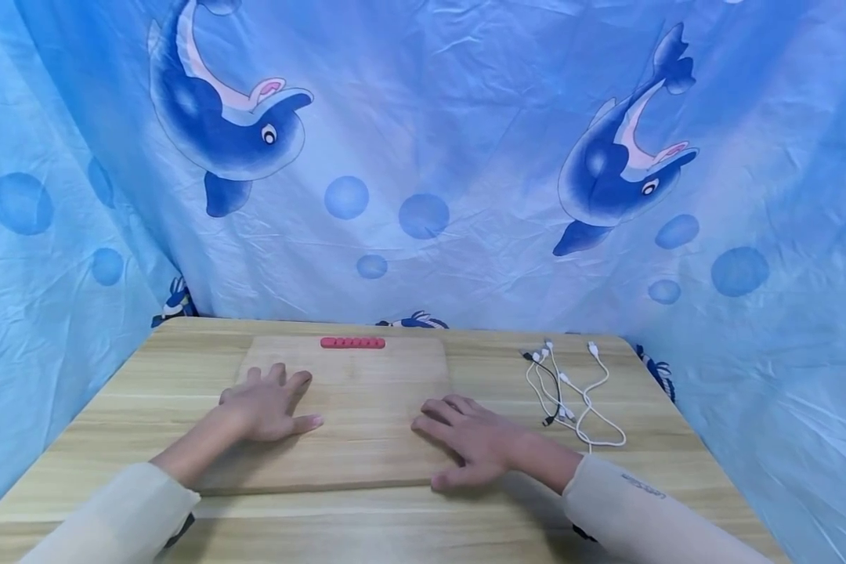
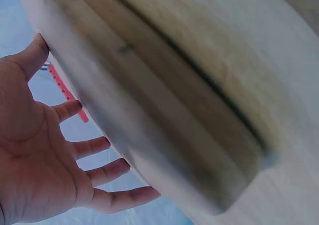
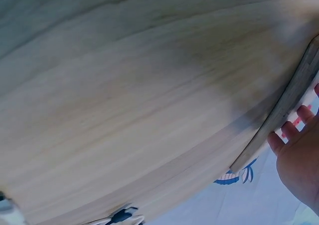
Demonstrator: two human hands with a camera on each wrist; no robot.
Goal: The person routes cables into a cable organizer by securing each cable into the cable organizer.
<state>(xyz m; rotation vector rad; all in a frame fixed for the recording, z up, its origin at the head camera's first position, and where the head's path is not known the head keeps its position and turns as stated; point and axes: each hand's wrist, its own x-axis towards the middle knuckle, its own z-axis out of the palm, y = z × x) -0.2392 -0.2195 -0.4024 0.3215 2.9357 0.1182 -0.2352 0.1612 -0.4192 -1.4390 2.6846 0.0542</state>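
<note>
On wooden board (image 1: 370, 439), left hand (image 1: 264, 406) spread, right hand (image 1: 474, 439) at edge

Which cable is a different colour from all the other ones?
The black cable, lying among the others to the right of the wooden board. The other cables there are white.

Board (image 1: 366, 423) looks like real wood, smooth and pretty much matt, grain showing. The surface (image 1: 324, 525) has a wood-look grain too, smooth with a soft sheen. Curtain (image 1: 493, 266) is cloth, creased and kinda shiny. Cables (image 1: 589, 403) look like smooth plastic. Strip (image 1: 352, 343): plastic or rubber, can't tell. Sleeves (image 1: 113, 517) are matt cloth.
</note>
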